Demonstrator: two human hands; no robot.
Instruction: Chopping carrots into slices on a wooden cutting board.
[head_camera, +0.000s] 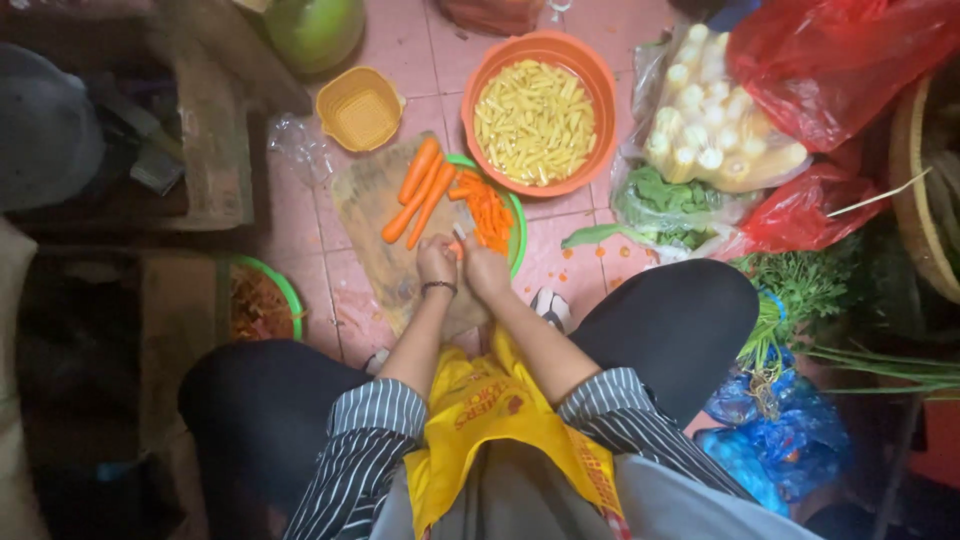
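A round wooden cutting board (375, 215) lies on the pink tiled floor between my knees. My left hand (435, 262) presses a carrot piece on it, barely visible under the fingers. My right hand (483, 268) grips a knife (459, 233) whose blade shows between the two hands. Three whole peeled carrots (417, 190) lie on the board just beyond my hands. Cut carrot sticks (489, 210) fill a green-rimmed plate (517, 232) at the board's right edge.
An orange bowl (600, 80) of pale yellow cut pieces stands beyond the plate. Left of it is a small yellow basket (360, 108). Red bags (830, 60), baby corn (700, 120), leafy greens (665, 205) and herbs (800, 285) crowd the right. A green bowl of peelings (258, 303) sits left.
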